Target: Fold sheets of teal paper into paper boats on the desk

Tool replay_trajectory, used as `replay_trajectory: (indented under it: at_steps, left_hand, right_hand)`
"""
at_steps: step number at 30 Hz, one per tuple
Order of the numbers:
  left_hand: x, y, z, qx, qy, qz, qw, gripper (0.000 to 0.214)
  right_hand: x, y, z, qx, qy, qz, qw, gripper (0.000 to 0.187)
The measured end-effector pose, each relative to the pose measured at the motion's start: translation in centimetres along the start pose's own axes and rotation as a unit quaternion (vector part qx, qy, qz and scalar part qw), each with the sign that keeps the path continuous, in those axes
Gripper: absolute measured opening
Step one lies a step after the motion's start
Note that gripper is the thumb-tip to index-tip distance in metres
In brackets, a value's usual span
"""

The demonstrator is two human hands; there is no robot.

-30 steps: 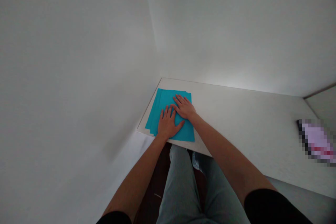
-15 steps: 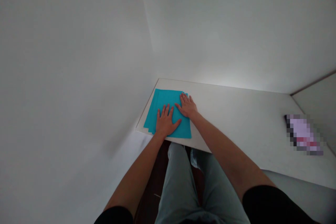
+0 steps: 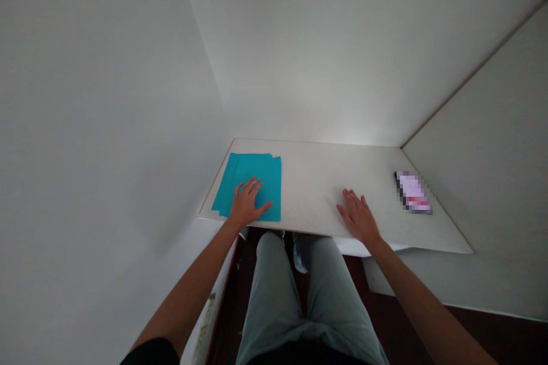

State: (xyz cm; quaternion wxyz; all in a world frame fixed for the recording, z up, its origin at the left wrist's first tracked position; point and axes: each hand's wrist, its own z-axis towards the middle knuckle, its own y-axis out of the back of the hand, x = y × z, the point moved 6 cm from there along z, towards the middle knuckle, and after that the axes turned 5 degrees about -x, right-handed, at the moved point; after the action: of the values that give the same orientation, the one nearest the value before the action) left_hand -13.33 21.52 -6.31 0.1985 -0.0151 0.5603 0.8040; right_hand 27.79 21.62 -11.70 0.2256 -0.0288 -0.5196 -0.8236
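The surface (image 3: 308,188) bears turquoise sheets (image 3: 248,166); over them the left hand (image 3: 245,206) spreads its fingers; right of them is the right hand (image 3: 359,219), fingers parted.

On my feed, the overlapping sheets (image 3: 254,166) show a solid, vivid turquoise. I read the desk (image 3: 308,182) as off-white and the walls (image 3: 107,125) as plain pale grey. The pixelated phone-like item (image 3: 413,191) is lilac with a pinkish-red band and a black edge. I also see faded light-blue jeans (image 3: 274,296), a black sleeve (image 3: 152,352) and dark reddish-brown flooring (image 3: 355,279).
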Motion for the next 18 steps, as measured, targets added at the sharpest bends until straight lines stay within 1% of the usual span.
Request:
replay_trajectory:
  at_steps: [2,3,4,6,9,10,12,14,16,18]
  left_hand:
    - [-1.1,0.0,-1.9,0.030,-0.061,-0.003,0.998,0.090]
    - [-1.3,-0.1,-2.9,0.043,-0.077,-0.004,0.996,0.093]
    - [-1.2,-0.2,-3.9,0.054,-0.080,-0.004,0.995,0.089]
    - [-0.5,-0.2,-5.3,0.069,-0.070,-0.013,0.995,0.072]
    - [0.5,0.7,-6.3,0.081,-0.054,-0.055,0.994,0.046]
    - [0.8,1.3,-6.2,0.082,-0.047,-0.069,0.993,0.040]
    - [1.2,2.8,-5.6,0.070,-0.016,-0.084,0.994,0.037]
    - [1.4,5.0,-4.2,0.027,0.030,-0.077,0.996,0.040]
    - [0.8,7.7,-2.2,-0.031,0.057,-0.077,0.995,0.040]
    - [-0.8,10.4,0.2,-0.075,0.053,-0.093,0.991,0.039]
  right_hand:
    - [-1.9,0.9,-1.0,-0.010,-0.012,0.008,1.000,0.075]
    - [-2.4,1.2,-1.2,-0.014,-0.017,0.016,1.000,0.075]
    - [-2.7,1.4,-1.2,-0.017,-0.022,0.024,0.999,0.074]
    - [-2.6,1.5,-1.1,-0.022,-0.030,0.042,0.998,0.073]
    - [-2.1,1.4,-0.9,-0.028,-0.035,0.060,0.997,0.074]
    - [-1.9,1.3,-0.8,-0.030,-0.038,0.065,0.997,0.075]
    - [-1.8,1.3,-0.7,-0.036,-0.047,0.072,0.996,0.076]
    - [-1.7,1.4,-0.7,-0.036,-0.054,0.078,0.995,0.076]
    - [-1.6,1.5,-0.6,-0.034,-0.055,0.081,0.995,0.075]
    - [-1.5,1.7,-0.6,-0.034,-0.052,0.084,0.995,0.074]
